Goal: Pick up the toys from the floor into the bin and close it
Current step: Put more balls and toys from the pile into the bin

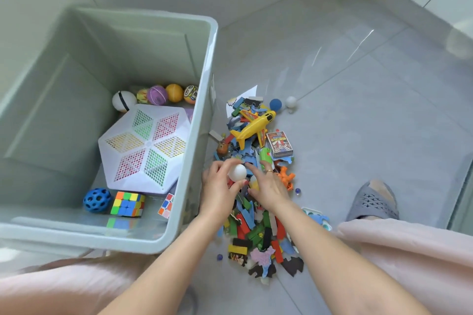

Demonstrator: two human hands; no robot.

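Under both forearms lies a heap of blocks and puzzle pieces [256,233] on the floor [358,110], presumably kept tight against the bin so each lift is short. The left hand [218,186] curls its fingers around a white ball [237,172], already raised off the heap. The right hand [268,186] reaches down beside it, fingers bent toward a yellow piece; whether it grips, I cannot tell. Just past the hands sits a yellow plane [256,126]. Left of them, the open bin [202,110] holds balls and cubes.
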